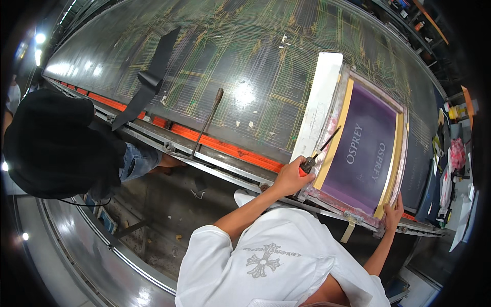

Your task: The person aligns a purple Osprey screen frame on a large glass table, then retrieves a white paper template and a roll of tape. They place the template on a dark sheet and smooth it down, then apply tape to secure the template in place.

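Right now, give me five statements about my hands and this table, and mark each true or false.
1. Your left hand holds a screwdriver-like tool. True.
2. Your right hand is on the black strip. False: it touches the purple screen's frame.
3. A white board lies left of the frame. True.
4. The black strip lies right of the frame. False: it lies left, on the table.
5. The frame's mesh is purple. True.

Screwdriver (308, 165) handle partly hidden by the left hand (292, 178) left of the purple screen (360, 148), some right hand (393, 214) fingers hidden at its near right corner, co-worker's (48, 146) face hidden far left of it, shelf items (419, 25) beyond it too small to tell
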A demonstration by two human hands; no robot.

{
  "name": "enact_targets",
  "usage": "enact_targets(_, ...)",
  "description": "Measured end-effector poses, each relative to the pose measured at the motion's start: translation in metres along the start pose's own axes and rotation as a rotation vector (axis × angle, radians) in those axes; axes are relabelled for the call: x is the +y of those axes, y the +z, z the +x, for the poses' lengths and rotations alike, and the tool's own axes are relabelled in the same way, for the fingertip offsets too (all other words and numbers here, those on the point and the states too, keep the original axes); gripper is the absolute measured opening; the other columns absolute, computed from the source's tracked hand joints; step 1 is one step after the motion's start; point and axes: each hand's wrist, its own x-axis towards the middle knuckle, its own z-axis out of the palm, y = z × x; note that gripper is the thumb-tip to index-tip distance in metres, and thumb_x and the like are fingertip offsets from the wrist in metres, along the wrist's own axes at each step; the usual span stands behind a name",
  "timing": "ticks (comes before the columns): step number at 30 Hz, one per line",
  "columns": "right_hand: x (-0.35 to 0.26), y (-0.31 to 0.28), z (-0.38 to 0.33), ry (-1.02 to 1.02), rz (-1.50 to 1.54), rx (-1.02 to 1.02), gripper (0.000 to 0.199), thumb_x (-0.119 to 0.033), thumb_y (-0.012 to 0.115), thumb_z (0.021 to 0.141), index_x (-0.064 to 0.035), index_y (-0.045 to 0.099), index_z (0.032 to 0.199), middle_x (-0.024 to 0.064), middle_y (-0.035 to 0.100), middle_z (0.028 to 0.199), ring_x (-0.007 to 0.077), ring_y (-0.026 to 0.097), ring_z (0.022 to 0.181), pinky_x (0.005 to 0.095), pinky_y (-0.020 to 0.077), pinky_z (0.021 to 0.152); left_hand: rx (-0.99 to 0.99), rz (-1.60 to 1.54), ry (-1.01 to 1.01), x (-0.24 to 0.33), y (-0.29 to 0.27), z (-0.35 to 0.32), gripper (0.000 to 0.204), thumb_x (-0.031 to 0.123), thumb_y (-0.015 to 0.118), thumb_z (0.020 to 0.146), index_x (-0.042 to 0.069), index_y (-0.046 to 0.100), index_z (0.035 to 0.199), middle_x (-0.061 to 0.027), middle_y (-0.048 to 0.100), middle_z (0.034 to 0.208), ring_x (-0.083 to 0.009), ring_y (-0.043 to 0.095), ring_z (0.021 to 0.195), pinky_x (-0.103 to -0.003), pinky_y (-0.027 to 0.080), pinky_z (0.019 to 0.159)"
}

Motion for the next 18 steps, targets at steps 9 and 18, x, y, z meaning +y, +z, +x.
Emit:
enact_targets(9,-0.013,-0.014,-0.029,0.102,0.354,0.207,0.088,0.012,0.06,0.067,0.0094,0.034,0.151,0.0114,0.058,0.136,0.0164,0.062,0.116,0.0272,0.0473,0.098,0.882,0.902,0.041,-0.027,-0.165,0.004,0.046,0.025,0.076,0.08,-0.001,0.062,0.116,-0.0238,0.066,0.117,-0.0412,0.062,0.11,-0.049,0.047,0.096)
enact_targets(18,-0.039,-0.078,-0.131,0.166,0.323,0.792,0.095,-0.003,0.068,0.063,0.0076,0.035,0.152,0.0115,0.057,0.137,0.0182,0.06,0.12,0.0293,0.0456,0.103,0.771,0.787,-0.23,-0.005,-0.203,0.006,0.067,0.056,0.066,0.086,0.012,0.061,0.135,-0.0257,0.067,0.12,-0.0459,0.064,0.106,-0.058,0.049,0.092)
